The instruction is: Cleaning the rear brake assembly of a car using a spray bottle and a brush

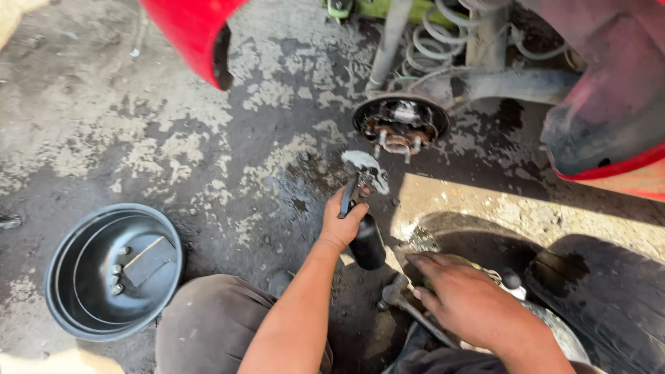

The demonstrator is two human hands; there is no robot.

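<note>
**Down at the bare hub, spray bottle in hand**

Right, the left hand (pixel 341 225) is wrapped around the neck of a dark spray bottle (pixel 366 242), fingers curled over the trigger lever (pixel 348 197), nozzle pointing up toward the exposed brake hub (pixel 400 123). The bottle stands low over the wet, oil-stained floor (pixel 208 152), just in front of the person's knee. It looks like a light plastic thing, stiff enough to squeeze firmly, but probably slick with grease here, so that grip high at the neck, just under the trigger, seems the safest place to hold it.

The right hand (pixel 465 298) lies loosely flat, fingers together, over some metal parts beside the tyre (pixel 609 298); whether it grips anything I cannot tell. A hammer (pixel 402 299) lies just beside it, head toward the bottle.

Further left, a black round pan (pixel 66 277) sits on the floor holding a few nuts and a flat dark piece. Red bodywork (pixel 609 104) frames the hub above.
</note>
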